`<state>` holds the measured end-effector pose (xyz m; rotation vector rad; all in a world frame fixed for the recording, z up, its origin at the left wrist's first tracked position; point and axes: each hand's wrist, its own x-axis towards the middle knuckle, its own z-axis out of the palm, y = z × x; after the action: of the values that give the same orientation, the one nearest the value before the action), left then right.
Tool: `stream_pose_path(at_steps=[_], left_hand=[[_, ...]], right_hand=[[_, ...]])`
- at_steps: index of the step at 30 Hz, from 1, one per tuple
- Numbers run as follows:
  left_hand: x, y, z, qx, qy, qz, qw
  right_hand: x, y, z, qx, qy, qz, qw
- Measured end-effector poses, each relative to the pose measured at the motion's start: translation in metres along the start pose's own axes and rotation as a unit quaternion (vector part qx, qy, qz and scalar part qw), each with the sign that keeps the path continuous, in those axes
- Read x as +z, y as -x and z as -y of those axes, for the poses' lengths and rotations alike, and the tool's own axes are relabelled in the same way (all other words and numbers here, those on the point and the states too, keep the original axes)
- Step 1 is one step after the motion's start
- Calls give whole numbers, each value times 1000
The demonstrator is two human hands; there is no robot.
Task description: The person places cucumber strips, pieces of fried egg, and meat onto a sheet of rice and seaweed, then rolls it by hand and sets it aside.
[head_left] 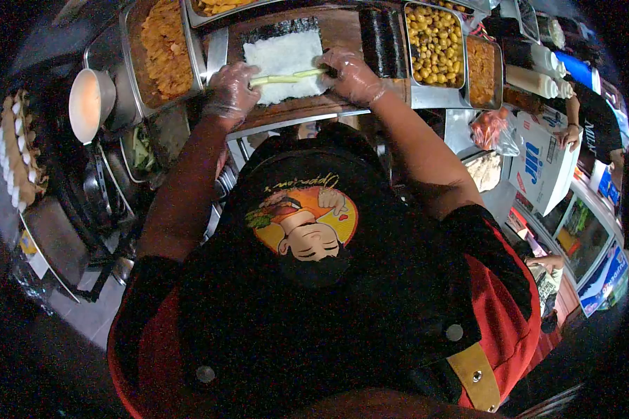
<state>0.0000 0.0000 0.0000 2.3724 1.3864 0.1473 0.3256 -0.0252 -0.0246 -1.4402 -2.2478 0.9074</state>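
A dark seaweed sheet (281,28) spread with white rice (284,59) lies on a wooden board (339,31). Pale green cucumber strips (286,77) lie across the rice near its front edge. My left hand (229,91), in a clear plastic glove, holds the left end of the strips. My right hand (351,73), also gloved, pinches their right end. A finished dark roll (379,38) lies on the board to the right of the rice.
Metal trays hold orange shredded filling (164,45), yellow corn (435,42) and an orange-brown filling (481,70). A white bowl (87,105) sits at left. Squeeze bottles (538,66) and a white box (538,171) stand at right, where another person's hand (569,133) rests.
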Motion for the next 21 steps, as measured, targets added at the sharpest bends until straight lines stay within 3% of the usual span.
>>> stream_pose_path(at_steps=[2, 5, 11, 14, 21], left_hand=[[-1, 1, -4, 44, 26, -47, 998], [25, -19, -11, 74, 54, -77, 993], [28, -26, -29, 81, 11, -23, 996], [34, -26, -29, 81, 27, -28, 996], [33, -28, -32, 80, 32, -24, 996]], right_hand=[[3, 2, 2, -47, 0, -49, 998], [-2, -2, -13, -53, 3, -47, 997], [2, 0, -5, -33, -30, -42, 998], [3, 2, -6, 6, -4, -3, 1000], [7, 2, -9, 2, 6, -20, 1000]])
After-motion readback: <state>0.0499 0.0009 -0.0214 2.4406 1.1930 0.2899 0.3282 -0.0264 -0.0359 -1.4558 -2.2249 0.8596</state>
